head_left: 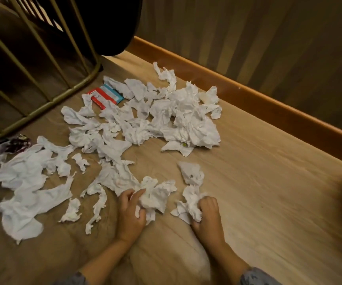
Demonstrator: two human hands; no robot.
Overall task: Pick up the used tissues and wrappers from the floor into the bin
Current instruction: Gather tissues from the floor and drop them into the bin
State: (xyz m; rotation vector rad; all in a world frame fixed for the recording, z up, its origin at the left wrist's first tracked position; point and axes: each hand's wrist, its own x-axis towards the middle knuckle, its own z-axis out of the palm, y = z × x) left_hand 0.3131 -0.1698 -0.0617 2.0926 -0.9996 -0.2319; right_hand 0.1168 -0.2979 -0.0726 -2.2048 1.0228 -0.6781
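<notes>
Dozens of crumpled white tissues (145,120) lay spread over the wood-look floor (268,182), thickest in a heap approx. mid-frame, w/ a second loose spread toward the left edge. No container could be picked out for certain; a dark rounded object (112,23) stood at the top, contents not visible.

Hands: left hand (130,212) was low over the floor, fingers curled round a bunched tissue (155,196), thumb and forefinger pinching into its folds. Right hand (208,214) was just beside it, knuckles up, fingers clenched on another wad of tissue (190,204) that trailed out to the left of the fist. Both forearms came in from the bottom edge; patterned grey sleeves (256,276) showed at the elbows.

Tissue condition: all white, creased and torn-looking, some twisted into strips, some flat sheets. One piece nr. the heap's front edge carried a small green speck (184,144).

Wrappers: a red, white and blue packet (106,96) lay at the far side of the heap, partly under tissues, close to a brass-coloured metal frame (42,103). A dark purple foil wrapper (16,146) lay at the left, touching the left spread and just beside the frame's base rail.

An orange-brown skirting board (248,95) ran along the wall behind.
</notes>
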